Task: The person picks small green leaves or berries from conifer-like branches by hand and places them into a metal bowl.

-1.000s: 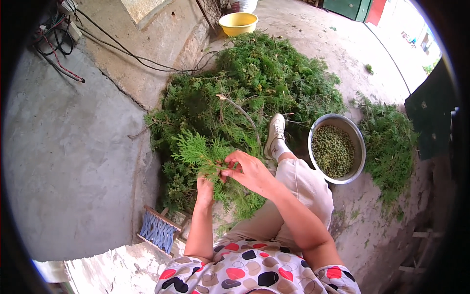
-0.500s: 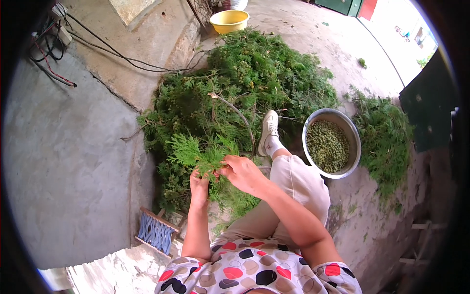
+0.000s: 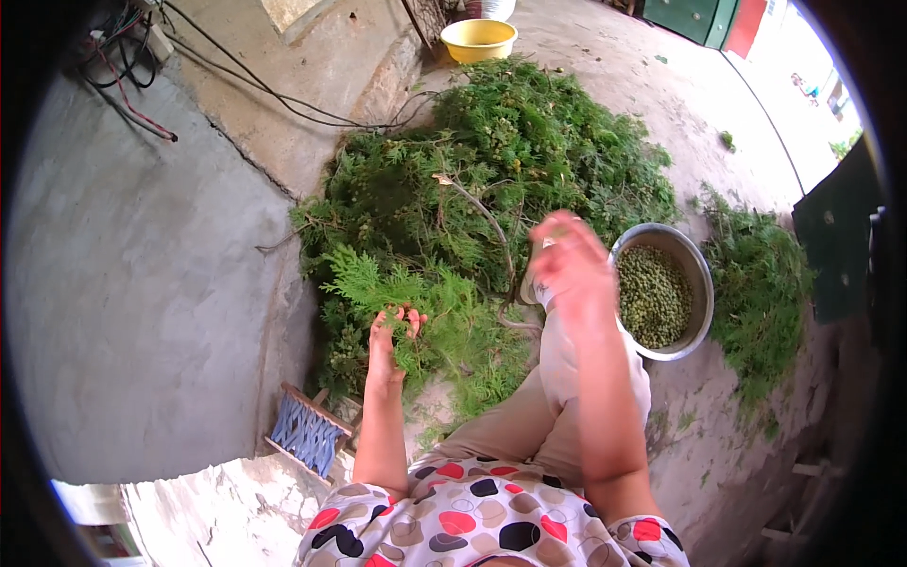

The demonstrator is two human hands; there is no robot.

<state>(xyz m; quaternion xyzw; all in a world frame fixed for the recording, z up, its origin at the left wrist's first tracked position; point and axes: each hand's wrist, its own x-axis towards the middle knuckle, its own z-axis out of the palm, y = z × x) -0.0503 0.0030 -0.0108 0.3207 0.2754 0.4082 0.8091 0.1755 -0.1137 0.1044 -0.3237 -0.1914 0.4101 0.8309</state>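
Observation:
My left hand point(image 3: 387, 340) is closed round the stem end of a leafy green conifer sprig point(image 3: 357, 276). Its flat fronds fan out above the fingers, over the big heap of cut branches point(image 3: 557, 142). My right hand point(image 3: 573, 260) is raised over my knee and shoe, just left of a metal pot point(image 3: 701, 331). Motion smears its fingers, which look curled; whether anything is in them does not show. Many small round green cones point(image 3: 652, 298) lie inside the pot.
A smaller pile of green branches point(image 3: 756, 283) lies right of the pot. Behind the heap stands a yellow basin point(image 3: 479, 40). A low stool with blue webbing point(image 3: 307, 435) is at my left, beside a grey concrete slab point(image 3: 151, 312). Cables point(image 3: 283, 99) hang along the wall.
My right hand has left the sprig and swung right and forward toward the pot. My left hand still holds the sprig in nearly the same place. The whole view has shifted slightly.

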